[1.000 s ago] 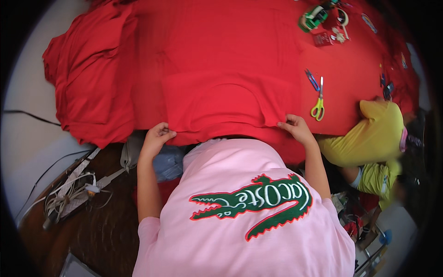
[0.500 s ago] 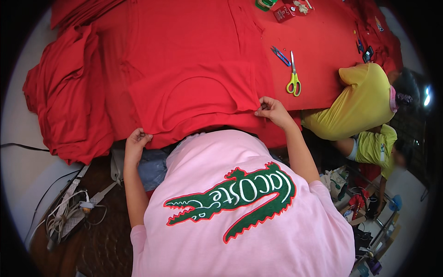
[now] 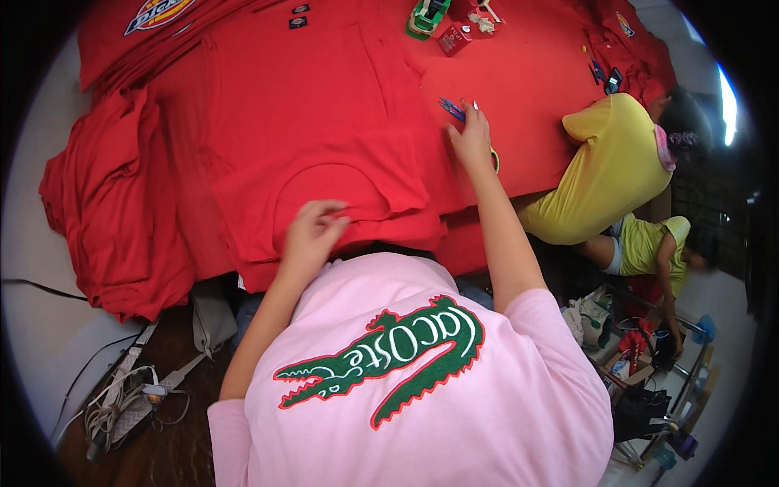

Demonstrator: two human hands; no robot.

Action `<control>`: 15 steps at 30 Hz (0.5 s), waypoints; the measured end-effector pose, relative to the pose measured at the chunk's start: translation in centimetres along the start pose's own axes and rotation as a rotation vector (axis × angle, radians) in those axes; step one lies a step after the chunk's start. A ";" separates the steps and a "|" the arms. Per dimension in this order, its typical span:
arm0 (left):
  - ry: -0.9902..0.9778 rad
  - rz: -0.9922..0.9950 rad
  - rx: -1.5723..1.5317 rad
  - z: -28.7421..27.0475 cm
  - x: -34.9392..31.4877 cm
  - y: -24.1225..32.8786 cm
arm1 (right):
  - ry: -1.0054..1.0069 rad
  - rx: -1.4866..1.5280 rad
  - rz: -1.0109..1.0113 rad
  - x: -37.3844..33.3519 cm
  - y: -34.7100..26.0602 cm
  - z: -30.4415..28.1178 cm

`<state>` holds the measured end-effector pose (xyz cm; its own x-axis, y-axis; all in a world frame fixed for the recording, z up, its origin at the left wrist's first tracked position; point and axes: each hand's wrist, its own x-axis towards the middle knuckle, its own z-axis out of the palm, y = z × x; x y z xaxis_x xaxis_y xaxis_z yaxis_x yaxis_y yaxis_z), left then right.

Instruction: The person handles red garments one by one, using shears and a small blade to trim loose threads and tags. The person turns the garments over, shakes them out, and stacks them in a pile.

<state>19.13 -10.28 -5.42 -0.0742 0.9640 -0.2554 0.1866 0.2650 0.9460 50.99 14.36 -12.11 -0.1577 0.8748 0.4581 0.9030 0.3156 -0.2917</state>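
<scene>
Creased red shirt (image 3: 312, 146), rounded neckline (image 3: 329, 166)

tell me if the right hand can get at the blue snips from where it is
Probably yes: the right hand is right by the blue snips, and nothing seems to lie over their visible part. Whether the fingers touch them is hard to tell.

The shirt (image 3: 296, 101) is red, the snips (image 3: 454, 111) blue.
</scene>
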 end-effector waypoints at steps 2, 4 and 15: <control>-0.301 -0.265 -0.161 3.7 3.1 -1.3 | -0.024 -0.134 0.012 1.1 -0.2 1.2; -0.384 -0.315 -0.188 5.9 4.2 -1.5 | -0.136 -0.220 0.000 1.8 -0.2 1.5; 0.330 0.293 0.344 -1.2 1.5 6.0 | -0.288 0.776 0.344 -3.8 -7.6 -4.3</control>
<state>19.02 -7.27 0.14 -0.2638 0.9548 0.1370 0.5505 0.0324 0.8342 46.43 7.01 -7.99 -0.1163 0.9923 0.0425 0.4106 0.0870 -0.9077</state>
